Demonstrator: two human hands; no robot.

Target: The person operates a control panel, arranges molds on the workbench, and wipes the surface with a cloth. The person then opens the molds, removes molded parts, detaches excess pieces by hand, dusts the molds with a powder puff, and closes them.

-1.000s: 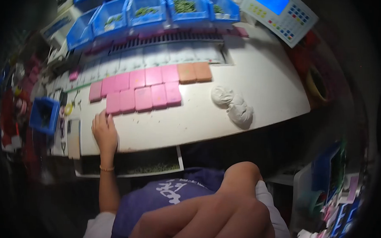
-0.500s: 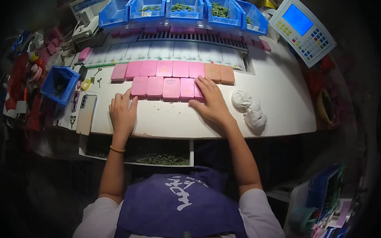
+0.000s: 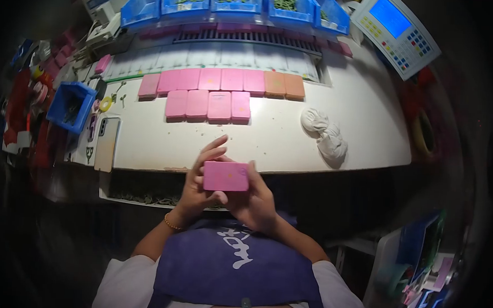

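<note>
A pink rubber mould [image 3: 226,177], a flat rectangular block with a small yellow mark, is held up off the front edge of the table, above my lap. My left hand [image 3: 194,191] grips its left side, thumb at the lower edge and some fingers raised behind. Around its right end and underside is my right hand [image 3: 257,203], thumb at the upper right corner. On the table ahead, a front row of pink moulds [image 3: 220,106] stands before a longer back row [image 3: 210,80], which ends in two orange-brown moulds [image 3: 283,85] on the right.
Blue bins [image 3: 236,5] with green pieces line the back. A control panel [image 3: 397,34] stands at the right rear, a knotted white cloth bundle [image 3: 324,134] nearer. On the left are a phone [image 3: 107,145] and a blue bin [image 3: 71,106]. Below the tabletop, an open drawer [image 3: 104,189] holds green pieces.
The rightmost mould of the front row has left the table and is now in both hands near my body. Both hands have drawn back from the table and come together.
</note>
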